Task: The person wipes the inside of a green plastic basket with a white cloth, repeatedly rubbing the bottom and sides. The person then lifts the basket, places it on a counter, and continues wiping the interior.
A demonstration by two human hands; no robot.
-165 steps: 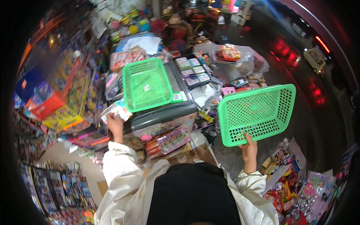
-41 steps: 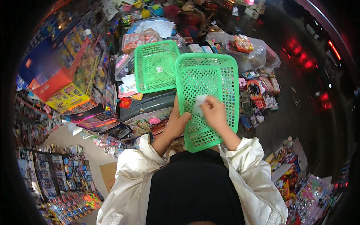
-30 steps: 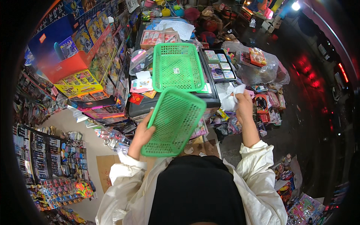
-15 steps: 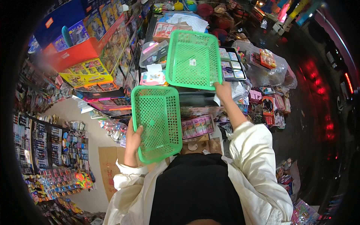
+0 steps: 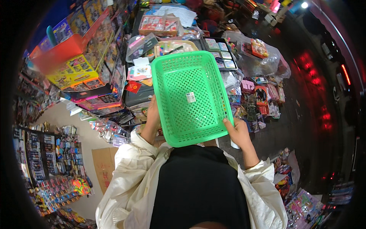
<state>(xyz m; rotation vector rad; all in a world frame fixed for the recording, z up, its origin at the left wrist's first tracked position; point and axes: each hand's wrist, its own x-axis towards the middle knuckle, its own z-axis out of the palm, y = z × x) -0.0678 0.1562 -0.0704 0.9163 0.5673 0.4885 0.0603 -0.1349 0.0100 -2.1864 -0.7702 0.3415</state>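
Observation:
A green plastic mesh basket (image 5: 179, 76) with a small white sticker inside is held open side up in front of my chest. My left hand (image 5: 153, 115) grips its left rim from beneath and behind. My right hand (image 5: 238, 132) holds the near right corner, thumb on the rim. The basket hangs over a market stall (image 5: 135, 95) packed with packaged toys and stationery, and hides much of it. I see only this one green basket.
Boxed toys and an orange box (image 5: 61, 53) line the shelves at left. A clear plastic bag of goods (image 5: 261, 57) lies at the upper right. A cardboard box (image 5: 103, 168) and racks of small packets (image 5: 49, 160) stand at lower left. Dark wet pavement runs along the right.
Half a second ago my left hand held one green basket low at the left while my right reached to another on the stall. Now both hands hold a single visible basket, centred.

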